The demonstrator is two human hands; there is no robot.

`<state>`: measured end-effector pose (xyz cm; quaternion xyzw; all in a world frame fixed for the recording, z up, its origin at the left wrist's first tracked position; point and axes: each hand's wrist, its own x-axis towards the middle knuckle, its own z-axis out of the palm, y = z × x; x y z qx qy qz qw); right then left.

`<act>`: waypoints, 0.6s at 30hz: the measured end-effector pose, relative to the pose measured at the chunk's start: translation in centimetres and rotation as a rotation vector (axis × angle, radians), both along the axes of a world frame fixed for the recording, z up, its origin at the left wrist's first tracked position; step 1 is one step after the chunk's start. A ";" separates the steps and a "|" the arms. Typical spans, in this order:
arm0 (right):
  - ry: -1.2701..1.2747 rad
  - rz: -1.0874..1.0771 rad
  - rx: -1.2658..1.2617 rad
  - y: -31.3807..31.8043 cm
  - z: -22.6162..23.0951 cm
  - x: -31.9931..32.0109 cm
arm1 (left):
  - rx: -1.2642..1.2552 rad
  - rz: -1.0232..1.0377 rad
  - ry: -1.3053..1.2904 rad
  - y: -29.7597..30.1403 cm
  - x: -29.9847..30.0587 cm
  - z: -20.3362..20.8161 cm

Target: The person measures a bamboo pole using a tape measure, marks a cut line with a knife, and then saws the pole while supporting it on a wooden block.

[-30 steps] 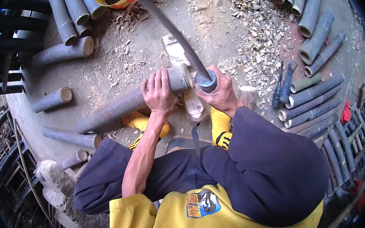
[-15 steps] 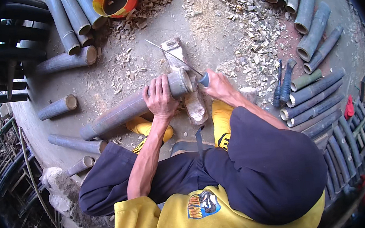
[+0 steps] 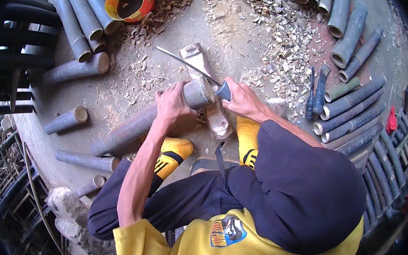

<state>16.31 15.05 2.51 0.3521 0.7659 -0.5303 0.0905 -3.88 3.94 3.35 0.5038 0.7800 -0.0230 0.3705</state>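
Observation:
A thick grey-brown bamboo tube (image 3: 138, 126) lies slanted, its right end resting on a notched wooden block (image 3: 194, 60). My left hand (image 3: 172, 102) grips the tube from above, a short way from that end. In my right hand (image 3: 243, 99) is the blue handle of a narrow-bladed hand saw (image 3: 184, 62). The blade points up and to the left, passing just beyond the tube's cut end and over the block. Whether the blade touches the tube, I cannot tell. My feet in yellow socks (image 3: 174, 154) stand on both sides of the block.
Bamboo lengths (image 3: 352, 100) lie in rows at the right, with more at the far left (image 3: 76, 29). Wood chips (image 3: 286, 37) litter the floor ahead. A yellow-red bucket (image 3: 130, 5) holding dark liquid stands at the far side. A rough rock (image 3: 68, 212) is at the near left.
My left hand has shifted slightly left on the tube and its elbow has swung outward. The saw has turned, showing more of its blade's flat side. My left foot shows more.

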 end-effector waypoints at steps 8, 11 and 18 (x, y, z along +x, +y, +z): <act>0.132 -0.004 0.281 -1.3 -1.1 -0.3 | 0.377 0.032 0.219 -1.9 2.0 -1.2; 0.044 0.003 0.187 -0.9 -1.6 0.2 | 0.318 0.028 0.225 -2.2 2.1 -1.5; 0.634 -0.296 0.347 -1.9 0.2 0.0 | 0.466 0.044 0.298 -2.4 2.7 -1.6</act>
